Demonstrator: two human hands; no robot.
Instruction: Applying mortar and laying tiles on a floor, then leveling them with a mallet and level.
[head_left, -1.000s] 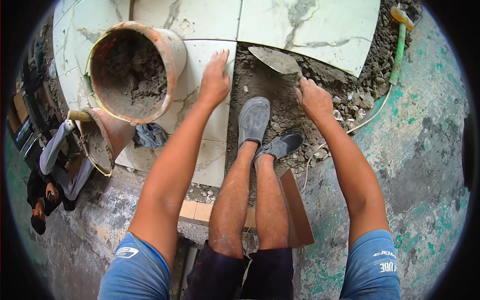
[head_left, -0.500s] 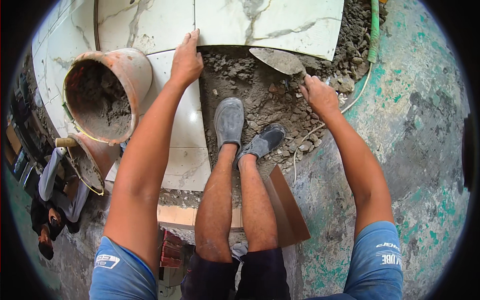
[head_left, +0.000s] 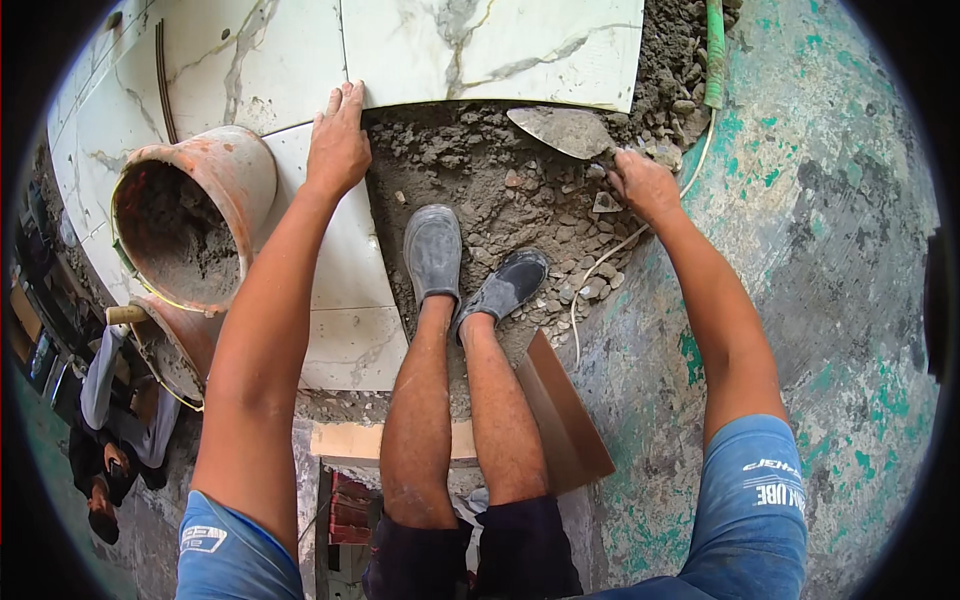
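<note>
One bucket [head_left: 242, 172] of gray mortar [head_left: 197, 235]

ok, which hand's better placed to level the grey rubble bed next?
Right, I'd say: the right hand holds the trowel over the grey rubble bed. The left hand has no tool and is at the white tiles.

Head view: left of two fisheye cameras worn side by side on the head, above and behind the left hand [head_left: 339, 146] and right hand [head_left: 645, 186]. It faces steeply downward, upright and unmirrored, near enough to include both arms [head_left: 735, 345] up to the sleeves [head_left: 745, 500]. The field runs from tiles [head_left: 500, 50] beyond the hands to floor [head_left: 820, 260] right of them; edges bend toward the rim.
</note>
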